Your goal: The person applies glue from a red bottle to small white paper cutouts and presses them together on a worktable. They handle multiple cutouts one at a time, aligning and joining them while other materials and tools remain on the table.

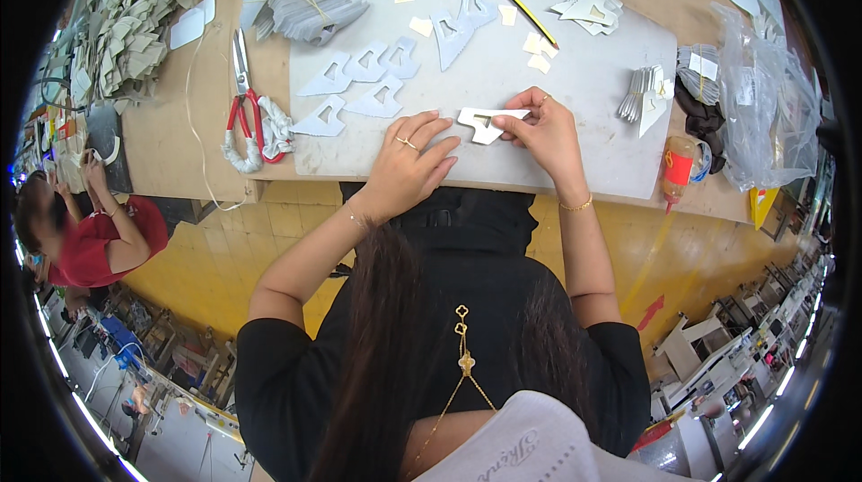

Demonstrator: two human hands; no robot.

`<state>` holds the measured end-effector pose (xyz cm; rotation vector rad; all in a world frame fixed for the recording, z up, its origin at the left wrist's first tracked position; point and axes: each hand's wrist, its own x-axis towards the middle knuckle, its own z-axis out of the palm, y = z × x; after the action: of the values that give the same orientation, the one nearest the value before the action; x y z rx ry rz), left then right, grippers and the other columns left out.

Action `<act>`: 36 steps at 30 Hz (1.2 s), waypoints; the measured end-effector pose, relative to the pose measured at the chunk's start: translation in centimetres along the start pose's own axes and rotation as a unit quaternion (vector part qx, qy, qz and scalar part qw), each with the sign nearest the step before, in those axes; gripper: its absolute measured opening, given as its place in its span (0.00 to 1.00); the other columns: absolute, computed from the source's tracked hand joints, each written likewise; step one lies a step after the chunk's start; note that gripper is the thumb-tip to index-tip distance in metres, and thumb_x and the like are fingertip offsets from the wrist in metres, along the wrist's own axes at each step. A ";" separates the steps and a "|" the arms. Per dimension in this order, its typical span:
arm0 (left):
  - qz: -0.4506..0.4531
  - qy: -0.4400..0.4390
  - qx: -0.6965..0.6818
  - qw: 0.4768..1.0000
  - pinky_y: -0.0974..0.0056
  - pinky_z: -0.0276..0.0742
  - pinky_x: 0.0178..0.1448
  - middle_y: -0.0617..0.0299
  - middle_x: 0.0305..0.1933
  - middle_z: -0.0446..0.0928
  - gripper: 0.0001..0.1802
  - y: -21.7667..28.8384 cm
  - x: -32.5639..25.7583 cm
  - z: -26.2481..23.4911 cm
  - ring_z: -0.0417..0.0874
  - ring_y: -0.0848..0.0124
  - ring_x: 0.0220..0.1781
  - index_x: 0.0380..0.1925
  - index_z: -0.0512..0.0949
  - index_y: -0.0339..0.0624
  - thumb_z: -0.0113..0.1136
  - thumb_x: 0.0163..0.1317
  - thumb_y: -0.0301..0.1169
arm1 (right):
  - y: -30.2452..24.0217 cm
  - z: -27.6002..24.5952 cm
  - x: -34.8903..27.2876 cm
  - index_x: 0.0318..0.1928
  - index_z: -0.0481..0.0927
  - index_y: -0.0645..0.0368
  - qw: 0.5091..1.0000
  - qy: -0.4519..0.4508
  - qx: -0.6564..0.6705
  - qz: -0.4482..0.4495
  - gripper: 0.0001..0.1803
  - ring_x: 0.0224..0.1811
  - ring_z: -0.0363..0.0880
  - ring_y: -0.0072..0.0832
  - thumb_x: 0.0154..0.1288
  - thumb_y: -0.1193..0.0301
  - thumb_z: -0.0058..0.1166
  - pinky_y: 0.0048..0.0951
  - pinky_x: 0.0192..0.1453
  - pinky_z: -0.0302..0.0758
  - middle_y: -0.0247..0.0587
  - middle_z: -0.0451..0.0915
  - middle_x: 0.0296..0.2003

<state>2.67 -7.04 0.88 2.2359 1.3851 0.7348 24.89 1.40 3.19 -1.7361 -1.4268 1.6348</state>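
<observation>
My right hand [543, 136] pinches a small white cut-out piece [479, 131] with a hole in it, just above the grey-white work sheet [575, 159]. My left hand [413, 159] rests on the sheet beside that piece, fingers stretched and apart, with nothing in it. Beyond my left hand, several pale blue-grey cut pieces [325, 79] with similar holes lie in loose rows. Two more such pieces [451, 38] overlap farther back. Small cream scraps [420, 26] are scattered around them, and a yellow-and-black pencil [512, 1] lies at an angle.
Red-handled scissors [256, 127] lie at left, near a heap of grey-beige pieces [126, 42]. Tied grey bundles [310, 10] sit at the back. On the right are fanned pieces [642, 96], a glue bottle [677, 168] and clear plastic bags [763, 114]. A person in red [112, 239] works at far left.
</observation>
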 end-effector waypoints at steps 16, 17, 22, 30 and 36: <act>0.016 -0.017 0.045 0.999 0.51 0.62 0.69 0.61 0.65 0.73 0.20 0.0 -0.5 0.6 0.69 0.61 0.69 0.52 0.79 0.50 0.67 0.59 0.37 | 0.1 0.4 0.3 0.35 0.81 0.64 0.997 0.003 -0.078 -0.025 0.13 0.26 0.86 0.22 0.58 0.70 0.70 0.19 0.29 0.77 0.43 0.86 0.25; 0.016 -0.016 0.045 0.999 0.51 0.62 0.69 0.61 0.65 0.73 0.20 0.0 -0.5 0.6 0.69 0.62 0.69 0.52 0.79 0.50 0.67 0.59 0.38 | 0.1 0.4 0.3 0.35 0.81 0.64 0.997 0.003 -0.078 -0.027 0.13 0.26 0.86 0.22 0.57 0.70 0.70 0.19 0.29 0.77 0.43 0.86 0.25; 0.012 0.001 0.030 0.999 0.52 0.64 0.65 0.60 0.61 0.74 0.22 0.1 -0.4 0.6 0.71 0.60 0.65 0.52 0.79 0.48 0.68 0.57 0.35 | 0.0 0.4 0.3 0.36 0.79 0.64 0.995 -0.001 -0.094 -0.020 0.12 0.27 0.84 0.18 0.60 0.72 0.69 0.17 0.30 0.77 0.39 0.86 0.27; 0.058 -0.006 0.013 0.998 0.53 0.67 0.61 0.59 0.59 0.73 0.23 0.3 -0.3 0.9 0.72 0.60 0.62 0.52 0.79 0.44 0.69 0.54 0.35 | -0.3 -0.4 0.7 0.34 0.81 0.64 0.997 -0.040 -0.065 -0.032 0.10 0.26 0.86 0.21 0.60 0.70 0.68 0.18 0.28 0.77 0.39 0.85 0.24; 0.051 -0.018 0.015 0.998 0.53 0.66 0.61 0.58 0.59 0.72 0.26 0.3 -0.1 0.9 0.71 0.60 0.61 0.54 0.77 0.43 0.69 0.55 0.36 | -0.7 -1.0 1.5 0.33 0.82 0.63 0.993 -0.080 -0.085 -0.027 0.10 0.26 0.85 0.19 0.61 0.69 0.68 0.17 0.28 0.78 0.39 0.85 0.24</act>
<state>3.42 -7.34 0.33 2.3466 1.2816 0.7076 25.20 3.32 3.16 -1.6687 -1.7171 1.7015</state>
